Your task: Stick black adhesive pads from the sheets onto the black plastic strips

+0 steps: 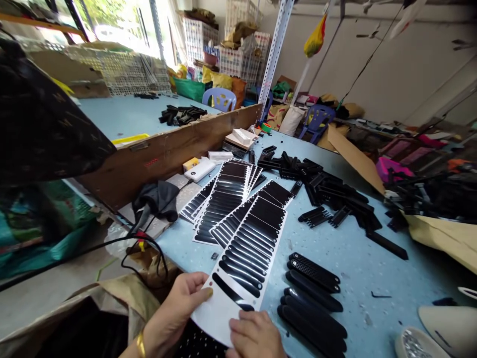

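My left hand [186,303] pinches the near left edge of a white sticker sheet [231,318] with rows of glossy black strips, thumb on top. My right hand [257,335] is closed at the sheet's near right edge. Its fingertips cover the end of the lowest black strip sticker [229,291]; whether that end is lifted I cannot tell. The sheet's far end lies over more sticker sheets [227,191] on the table. Right of it lie several long black rounded plastic pieces [313,313], one with a perforated pattern [315,272].
A heap of black plastic parts [320,184] covers the right back of the blue table [357,278]. A bowl of small metal pieces [417,343] stands front right, near a hex key [380,295]. A wooden board [179,149] edges the left side, with a white power bank [199,170] beside it.
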### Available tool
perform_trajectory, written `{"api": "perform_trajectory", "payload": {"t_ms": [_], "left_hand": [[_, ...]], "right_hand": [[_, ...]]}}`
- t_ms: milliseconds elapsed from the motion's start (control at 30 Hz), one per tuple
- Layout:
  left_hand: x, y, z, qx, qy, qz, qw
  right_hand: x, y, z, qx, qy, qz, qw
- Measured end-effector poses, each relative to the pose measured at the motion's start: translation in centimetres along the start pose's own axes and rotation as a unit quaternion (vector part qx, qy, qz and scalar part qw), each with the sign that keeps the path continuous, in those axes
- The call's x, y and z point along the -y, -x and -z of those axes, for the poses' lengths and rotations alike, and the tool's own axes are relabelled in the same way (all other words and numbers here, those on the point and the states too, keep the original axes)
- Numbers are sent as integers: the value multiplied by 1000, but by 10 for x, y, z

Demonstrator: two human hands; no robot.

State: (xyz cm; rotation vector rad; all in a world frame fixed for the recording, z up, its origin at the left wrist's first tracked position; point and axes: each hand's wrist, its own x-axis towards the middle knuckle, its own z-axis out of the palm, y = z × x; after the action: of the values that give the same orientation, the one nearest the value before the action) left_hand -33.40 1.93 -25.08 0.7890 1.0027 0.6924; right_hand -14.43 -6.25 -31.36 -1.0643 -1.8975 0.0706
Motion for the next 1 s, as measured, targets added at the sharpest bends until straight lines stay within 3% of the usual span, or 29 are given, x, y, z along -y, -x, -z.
{"api": "perform_trajectory", "payload": {"t_ms": [200, 333, 433, 600, 700, 767, 833, 900, 1000], "left_hand": [[15, 6, -16, 30, 76, 18, 996], [12, 4, -26, 20, 62, -4, 998], [8, 0, -31, 24, 40, -14, 999], [7, -5, -33, 3, 19, 1, 1000], [10, -9, -22, -8, 7, -17, 1000], [13, -13, -9, -49, -43, -53, 997], [15, -17, 5, -118, -151, -116, 975], [13, -18, 16, -184, -282, -203, 920], [4, -12, 20, -231, -407, -324, 822]], "right_hand": [[3, -39, 8, 4, -73, -197, 978], [1, -61, 1, 11, -176, -269, 947], [-2, -65, 1, -7, -268, -325, 907], [-5, -71, 4, -1, -332, -426, 842], [-12, -83, 10, -60, -392, -492, 775], [-19, -97, 24, -128, -418, -492, 753], [-27, -112, 48, -206, -417, -464, 754], [-31, -121, 78, -265, -380, -435, 772], [-31, -117, 111, -238, -297, -405, 832]]}}
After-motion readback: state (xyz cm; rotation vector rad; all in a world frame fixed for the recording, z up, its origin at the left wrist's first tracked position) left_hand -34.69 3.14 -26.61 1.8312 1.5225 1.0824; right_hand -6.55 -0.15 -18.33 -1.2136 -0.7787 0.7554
